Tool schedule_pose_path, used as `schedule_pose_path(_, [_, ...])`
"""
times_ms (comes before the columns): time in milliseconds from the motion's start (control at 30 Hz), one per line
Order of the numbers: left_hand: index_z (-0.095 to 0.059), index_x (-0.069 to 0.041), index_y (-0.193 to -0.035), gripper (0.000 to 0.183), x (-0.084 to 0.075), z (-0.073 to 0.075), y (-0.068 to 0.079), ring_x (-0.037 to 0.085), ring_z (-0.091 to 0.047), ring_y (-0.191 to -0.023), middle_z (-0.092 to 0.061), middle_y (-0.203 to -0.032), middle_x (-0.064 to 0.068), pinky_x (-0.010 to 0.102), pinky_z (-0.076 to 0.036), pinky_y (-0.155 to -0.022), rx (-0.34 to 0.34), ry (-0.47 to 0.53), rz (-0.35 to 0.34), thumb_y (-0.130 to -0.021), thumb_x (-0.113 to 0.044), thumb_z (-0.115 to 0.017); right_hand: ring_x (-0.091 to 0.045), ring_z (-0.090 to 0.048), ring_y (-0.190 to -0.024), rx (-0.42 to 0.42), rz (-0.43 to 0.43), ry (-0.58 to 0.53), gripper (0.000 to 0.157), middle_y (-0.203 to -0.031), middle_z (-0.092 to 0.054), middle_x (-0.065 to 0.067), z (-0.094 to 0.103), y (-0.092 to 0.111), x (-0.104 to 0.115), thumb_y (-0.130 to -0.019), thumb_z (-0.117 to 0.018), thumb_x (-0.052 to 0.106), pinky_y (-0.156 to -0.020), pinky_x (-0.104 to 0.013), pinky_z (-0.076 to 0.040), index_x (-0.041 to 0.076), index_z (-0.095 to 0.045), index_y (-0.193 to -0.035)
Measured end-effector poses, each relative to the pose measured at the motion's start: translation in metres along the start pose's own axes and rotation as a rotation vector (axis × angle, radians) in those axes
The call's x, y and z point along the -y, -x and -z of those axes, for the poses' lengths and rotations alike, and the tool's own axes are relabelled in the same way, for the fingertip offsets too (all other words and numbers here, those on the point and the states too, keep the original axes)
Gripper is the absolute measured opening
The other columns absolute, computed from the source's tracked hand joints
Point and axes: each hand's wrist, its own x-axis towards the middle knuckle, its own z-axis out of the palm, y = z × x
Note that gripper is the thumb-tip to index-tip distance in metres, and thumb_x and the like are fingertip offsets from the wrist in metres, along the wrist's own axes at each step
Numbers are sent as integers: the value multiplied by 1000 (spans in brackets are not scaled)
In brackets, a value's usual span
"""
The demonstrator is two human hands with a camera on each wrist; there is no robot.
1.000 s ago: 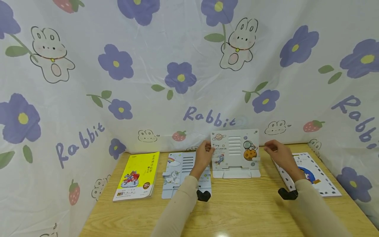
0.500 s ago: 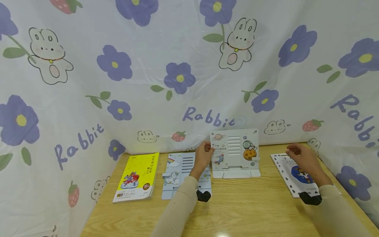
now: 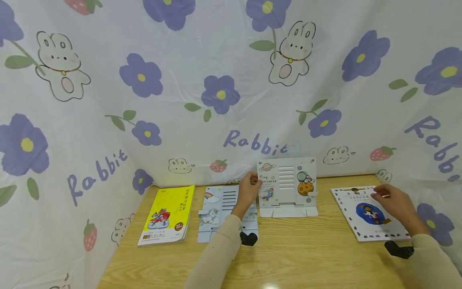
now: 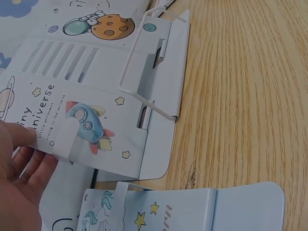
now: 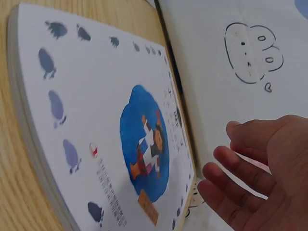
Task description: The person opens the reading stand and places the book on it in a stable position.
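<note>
Near the back edge of the table, a white book stand printed "Tiny Universe" stands raised on its base. My left hand holds its left edge; in the left wrist view the thumb lies on the printed face and the other fingers are behind the plate. To the right lies a white book with a blue oval picture and a border of dark marks. My right hand is over that book's upper right edge. The right wrist view shows its fingers loosely bent, with nothing between them and the thumb.
A pale blue unicorn book stand lies folded low, partly covered by my left forearm. Further left is a yellow book. Behind the wooden table hangs a white curtain with flowers and rabbits.
My right hand has left the right side of the white stand and moved right, over the white book, whose cover is now more exposed. The left hand stays at the stand's left edge.
</note>
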Motion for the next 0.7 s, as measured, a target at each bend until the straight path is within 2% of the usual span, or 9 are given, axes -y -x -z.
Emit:
schedule_pose_path(133, [-69, -4, -118, 18, -1, -1, 0, 18, -67, -99, -71, -108, 10, 34, -59, -91, 5, -2, 9, -102, -12, -71, -58, -60, -108, 52, -44, 23, 45, -121, -62, -42, 4, 4, -9, -107, -64, 23, -81, -63, -54, -17, -57, -126])
schedule_pose_path(300, [-70, -6, -117, 16, -2, 1, 3, 18, -66, -100, -71, -108, 9, 35, -59, -92, 16, -3, 8, -102, -11, -71, -63, -53, -114, 186, -101, 67, 65, -131, -50, -49, 10, 3, -17, -106, -65, 34, -89, -69, -51, -23, -49, -132])
schedule_pose_path(400, [-70, -6, -116, 15, -2, 2, 4, 18, -66, -99, -71, -108, 8, 34, -58, -91, 17, -8, 3, -102, -11, -71, -65, -53, -113, 241, -114, 120, 78, -131, -48, -51, 8, 2, -22, -103, -68, 41, -91, -70, -51, -27, -45, -132])
schedule_pose_path(567, [-70, -6, -117, 16, -1, 2, 4, 18, -65, -99, -70, -108, 8, 34, -58, -91, 15, -11, 0, -103, -12, -71, -64, -58, -104, 287, -81, 207, 95, -119, -53, -53, 1, 6, -30, -99, -70, 54, -85, -67, -54, -34, -43, -125])
schedule_pose_path(700, [-71, -6, -116, 15, 0, 2, 4, 17, -65, -98, -70, -107, 8, 33, -58, -90, 10, -2, -4, -102, -11, -72, -57, -61, -93, 321, -121, 239, 107, -106, -55, -49, -1, 11, -30, -93, -71, 67, -78, -62, -55, -32, -43, -120])
